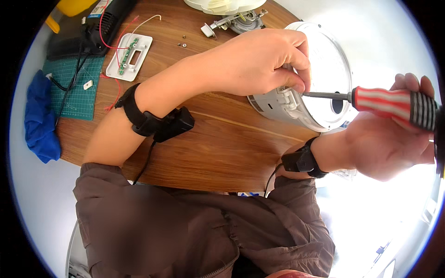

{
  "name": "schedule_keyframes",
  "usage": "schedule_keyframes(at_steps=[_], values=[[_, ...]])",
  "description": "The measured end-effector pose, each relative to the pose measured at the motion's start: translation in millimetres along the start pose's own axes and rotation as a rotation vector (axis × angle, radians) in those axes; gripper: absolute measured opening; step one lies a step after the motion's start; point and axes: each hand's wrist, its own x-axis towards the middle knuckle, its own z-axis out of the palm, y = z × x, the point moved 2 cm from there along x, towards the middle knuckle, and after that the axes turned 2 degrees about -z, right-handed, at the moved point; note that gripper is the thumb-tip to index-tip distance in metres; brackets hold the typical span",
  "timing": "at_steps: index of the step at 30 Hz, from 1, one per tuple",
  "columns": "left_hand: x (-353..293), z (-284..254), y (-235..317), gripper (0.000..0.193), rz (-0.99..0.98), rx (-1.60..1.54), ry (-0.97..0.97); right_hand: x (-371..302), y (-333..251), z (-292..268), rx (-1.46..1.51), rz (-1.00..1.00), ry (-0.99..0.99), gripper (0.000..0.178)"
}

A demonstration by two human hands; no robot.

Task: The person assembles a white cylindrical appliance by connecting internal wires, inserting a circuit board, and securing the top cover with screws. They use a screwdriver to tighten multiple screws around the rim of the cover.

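Note:
A white round appliance housing [276, 110] lies near the table's right edge, its pale circular end facing right. My right hand [387, 141] is wrapped round the red, white and black handle of a screwdriver [382, 101]. The shaft points left, its tip at a white hinge-like bracket [288, 98] on the housing's rim. My left hand [273, 62] reaches across the table to that rim. Its thumb and forefinger are pinched together right by the screwdriver tip; whatever is between them is hidden.
On the wood table [222, 139] lie a white plate with a green circuit board [129, 58], loose screws [182, 45] and a metal assembly [241, 22]. At left are a green cutting mat [69, 99], blue cloth [41, 118] and black cabled device [99, 30]. Cables trail from both wrist straps.

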Motion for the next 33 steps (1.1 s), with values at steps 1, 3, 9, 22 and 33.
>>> schedule_keyframes(at_steps=[1,3,9,22,33], values=[[-1,0,0,0.007,0.006,0.009,0.009,0,1,4,-0.078,-0.086,0.003,0.062],[0,0,-1,0.007,0.011,0.012,0.011,0,6,8,-0.246,-0.26,0.027,0.06],[0,2,-2,0.007,0.003,-0.002,0.006,-6,14,20,-0.8,-0.58,0.131,0.066],[-3,0,-3,0.007,0.008,0.001,0.029,-6,7,0,-0.54,-0.174,-0.089,0.064],[-3,0,-5,0.007,0.019,-0.006,0.025,-8,27,3,-0.228,-0.295,0.003,0.056]])
